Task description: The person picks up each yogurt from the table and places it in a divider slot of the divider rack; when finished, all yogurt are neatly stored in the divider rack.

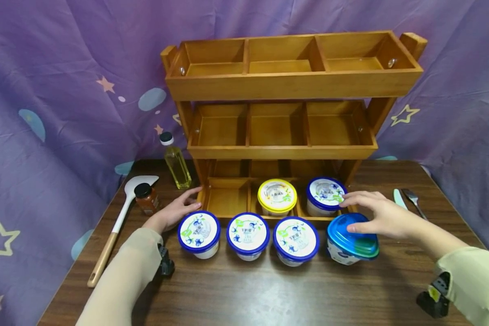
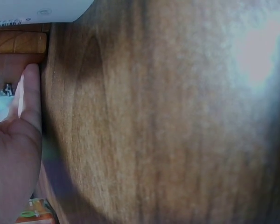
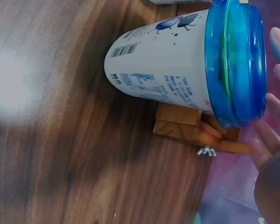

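Two lidded tubs are sitting in the three-tier wooden rack [image 1: 283,86]'s bottom tier: yellow-lidded tub [image 1: 276,196], blue-rimmed white tub [image 1: 325,195]. Four are waiting on the counter [image 1: 269,290] before the rack. Right hand [image 1: 381,214], fingers extended, is resting on the translucent-blue-lidded tub [image 1: 352,238], ungripped; left hand [image 1: 175,212] is lying flat, holding nothing, beside the rack.

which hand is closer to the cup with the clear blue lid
Right. The right hand hovers spread just over the blue-lidded cup, whereas the left hand rests by the rack's left corner, three cups away.

The white tub [image 1: 350,246] with a translucent blue lid [image 3: 235,63] stands upright on the wooden table, rightmost in a row of four tubs, just in front of the wooden rack's lowest tier, the right hand's fingers spread over its lid.
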Motion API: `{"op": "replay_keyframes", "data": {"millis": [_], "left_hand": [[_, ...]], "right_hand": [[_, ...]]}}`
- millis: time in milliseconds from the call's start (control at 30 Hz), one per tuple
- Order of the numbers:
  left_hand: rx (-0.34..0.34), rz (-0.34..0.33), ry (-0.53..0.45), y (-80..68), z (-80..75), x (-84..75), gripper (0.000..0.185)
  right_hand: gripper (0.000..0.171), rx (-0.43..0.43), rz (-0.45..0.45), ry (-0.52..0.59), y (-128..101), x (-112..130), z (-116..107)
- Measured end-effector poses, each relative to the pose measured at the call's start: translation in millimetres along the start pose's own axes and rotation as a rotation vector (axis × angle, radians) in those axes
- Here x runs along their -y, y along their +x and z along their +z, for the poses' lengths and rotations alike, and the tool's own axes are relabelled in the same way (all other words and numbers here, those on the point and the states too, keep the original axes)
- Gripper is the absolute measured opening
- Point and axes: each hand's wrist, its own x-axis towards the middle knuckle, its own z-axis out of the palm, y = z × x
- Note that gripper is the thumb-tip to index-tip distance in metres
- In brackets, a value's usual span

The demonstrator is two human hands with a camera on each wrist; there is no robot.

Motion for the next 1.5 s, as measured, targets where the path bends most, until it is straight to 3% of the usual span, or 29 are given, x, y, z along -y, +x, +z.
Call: {"op": "replay_keyframes", "data": {"millis": [333, 733, 1067, 1233, 1500], "left_hand": [[-0.002, -0.015, 0.032, 0.5, -1.2, -2.2, 0.066], [-0.006, -0.01, 0.046, 1.1, -1.0, 0.9, 0.065], [-0.002, -0.016, 0.033, 0.6, -1.1, 2.0, 0.066], [-0.007, -0.032, 0.032, -0.7, -0.4, 0.6, 0.065], [-0.009, -0.038, 0.033, -1.2, 0.6, -2.6, 0.066]], "right_hand": [[0.036, 0.049, 0.009, 0.068, -13.3, -0.7, -0.1], [0.047, 0.066, 0.018, 0.05, -24.1, -0.5, 5.8], [0.057, 0.096, -0.002, 0.121, -25.0, -1.9, 9.5], [0.066, 0.084, -0.018, 0.079, -26.4, -3.2, 13.4], [0.078, 0.031, -0.121, -0.004, -28.7, -7.1, 20.5]]}}
